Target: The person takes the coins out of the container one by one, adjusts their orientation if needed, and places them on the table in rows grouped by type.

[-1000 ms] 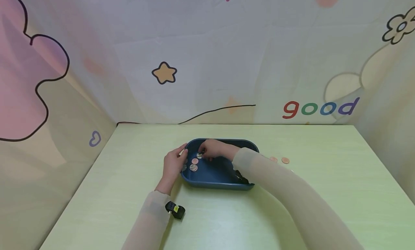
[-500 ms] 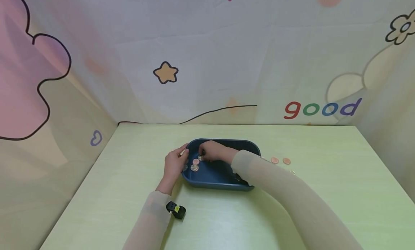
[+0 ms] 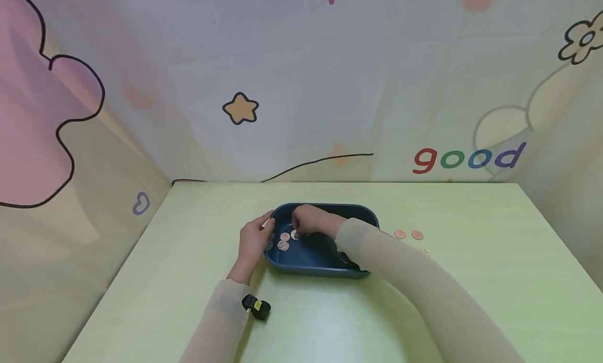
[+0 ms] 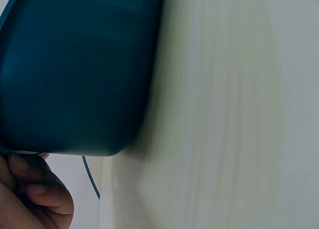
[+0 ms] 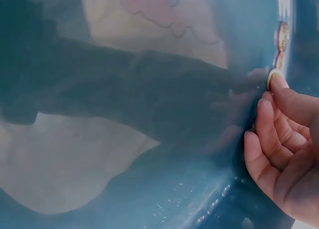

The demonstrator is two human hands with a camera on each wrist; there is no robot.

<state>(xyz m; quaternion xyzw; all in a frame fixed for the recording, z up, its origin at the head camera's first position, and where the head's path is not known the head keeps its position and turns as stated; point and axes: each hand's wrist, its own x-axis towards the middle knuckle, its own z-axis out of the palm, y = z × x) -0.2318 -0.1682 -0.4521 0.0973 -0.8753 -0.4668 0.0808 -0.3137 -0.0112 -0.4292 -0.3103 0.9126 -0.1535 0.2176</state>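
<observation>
A dark blue tray with rounded corners lies on the table. My left hand grips its left rim, and the left wrist view shows that hand's curled fingers at the edge. Inside the tray my right hand pinches a silvery coin between thumb and fingertips, low over the tray floor. In the right wrist view the thumb tip covers part of this coin. Just left of it are a copper-coloured coin and a silvery coin overlapping another.
Right of the tray, copper-coloured coins and a shiny, pale-gold piece lie on the pale green table. The right sleeve crosses over the tray's right side and hides part of it. A printed cloth backdrop stands behind the table.
My right hand has shifted slightly right and toward me, bringing the pinched coin lower in the tray. The left hand keeps its place at the rim.
</observation>
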